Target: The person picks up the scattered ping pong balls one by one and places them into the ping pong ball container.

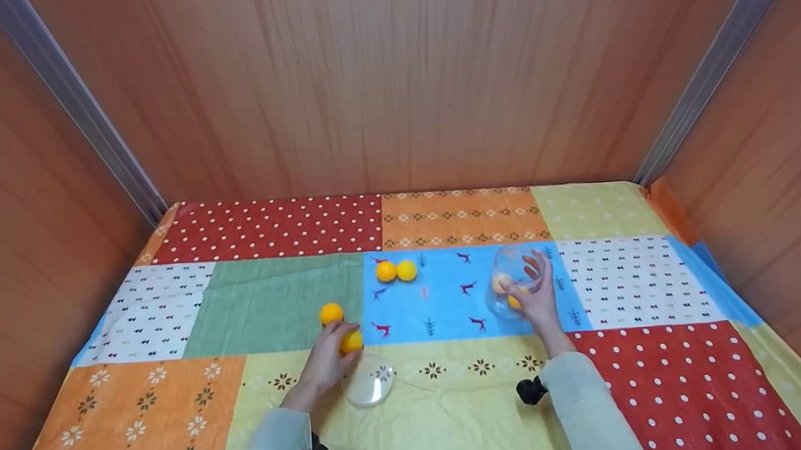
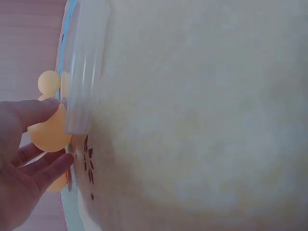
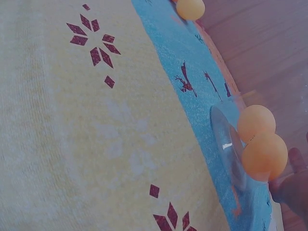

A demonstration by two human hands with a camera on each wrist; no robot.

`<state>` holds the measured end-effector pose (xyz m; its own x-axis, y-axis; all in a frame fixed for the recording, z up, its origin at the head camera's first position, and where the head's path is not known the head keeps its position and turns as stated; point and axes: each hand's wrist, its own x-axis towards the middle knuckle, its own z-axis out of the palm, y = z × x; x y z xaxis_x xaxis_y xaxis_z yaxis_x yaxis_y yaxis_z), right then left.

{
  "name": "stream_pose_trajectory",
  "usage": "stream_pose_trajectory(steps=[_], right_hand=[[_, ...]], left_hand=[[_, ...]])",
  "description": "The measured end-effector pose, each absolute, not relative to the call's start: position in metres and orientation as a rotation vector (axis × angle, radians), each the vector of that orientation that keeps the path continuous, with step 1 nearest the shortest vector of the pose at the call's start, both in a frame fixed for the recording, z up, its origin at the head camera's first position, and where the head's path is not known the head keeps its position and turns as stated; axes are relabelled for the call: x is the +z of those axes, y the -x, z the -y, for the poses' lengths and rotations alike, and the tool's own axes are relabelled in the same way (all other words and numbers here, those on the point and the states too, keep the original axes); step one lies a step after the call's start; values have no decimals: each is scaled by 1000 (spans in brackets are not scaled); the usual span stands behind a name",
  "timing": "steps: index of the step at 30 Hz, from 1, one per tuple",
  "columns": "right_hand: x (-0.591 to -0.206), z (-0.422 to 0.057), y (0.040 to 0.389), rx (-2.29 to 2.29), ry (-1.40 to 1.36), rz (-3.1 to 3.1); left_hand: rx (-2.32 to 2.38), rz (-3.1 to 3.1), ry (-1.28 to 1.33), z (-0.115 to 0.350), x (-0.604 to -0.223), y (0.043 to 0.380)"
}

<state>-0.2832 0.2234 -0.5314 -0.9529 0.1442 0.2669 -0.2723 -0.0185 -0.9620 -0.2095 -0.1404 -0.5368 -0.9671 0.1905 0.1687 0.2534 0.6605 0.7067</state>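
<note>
With thumb and fingers, my left hand holds an orange ball, close to the cloth. In the left wrist view the thumb lies on one side of this ball and fingers on the other. Another orange ball lies just beyond that hand. My right hand grips a clear plastic jar from its right side. Two balls show inside the jar, a paler one and an orange one; the right wrist view shows both through the wall.
A clear round lid lies on the patchwork cloth, right beside the left hand. Two more orange balls, one on the left and one on the right, sit together on the blue patch. Wood-patterned walls enclose the back and sides.
</note>
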Motion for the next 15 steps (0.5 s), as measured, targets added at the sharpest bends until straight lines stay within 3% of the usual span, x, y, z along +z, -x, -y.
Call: stream_pose_trajectory(steps=[15], right_hand=[[-533,-222,284,2114,-191,1881]], left_hand=[[-1268,2709,360,122,-529,212]])
